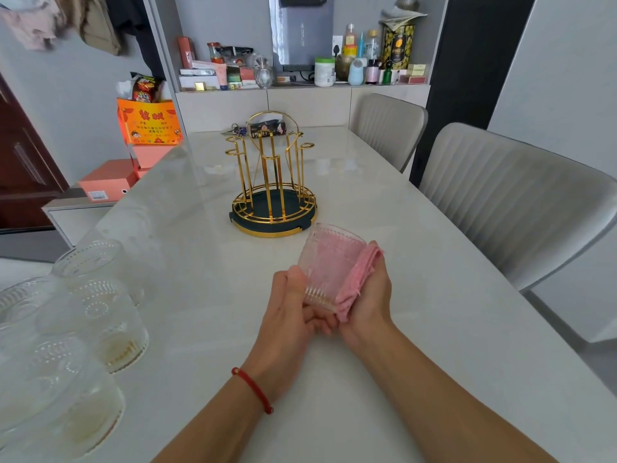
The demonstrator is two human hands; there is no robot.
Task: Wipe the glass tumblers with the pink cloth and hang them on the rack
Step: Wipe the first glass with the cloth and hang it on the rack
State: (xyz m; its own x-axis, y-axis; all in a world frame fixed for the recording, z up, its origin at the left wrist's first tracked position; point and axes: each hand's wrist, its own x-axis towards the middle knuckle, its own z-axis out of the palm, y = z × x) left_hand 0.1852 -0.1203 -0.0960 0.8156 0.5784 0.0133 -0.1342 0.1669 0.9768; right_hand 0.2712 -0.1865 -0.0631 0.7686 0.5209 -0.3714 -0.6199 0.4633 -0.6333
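Clear tumblers [96,315] clustered at bench [400,329] near-left edge, left hand [290,315] gripping a tumbler [329,262] by its base, right hand [370,295] fingers closed on pink cloth [357,279] against it, gold rack [273,182] just beyond.

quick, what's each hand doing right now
Left hand: closed on the glass tumbler near its base.
Right hand: holding the pink cloth against the tumbler's side.

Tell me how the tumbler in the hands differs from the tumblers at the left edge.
The held tumbler is lifted and tilted, with the pink cloth against it; the left tumblers stand on the table, untouched. The held one looks pink, the others clear. All share embossed glass.
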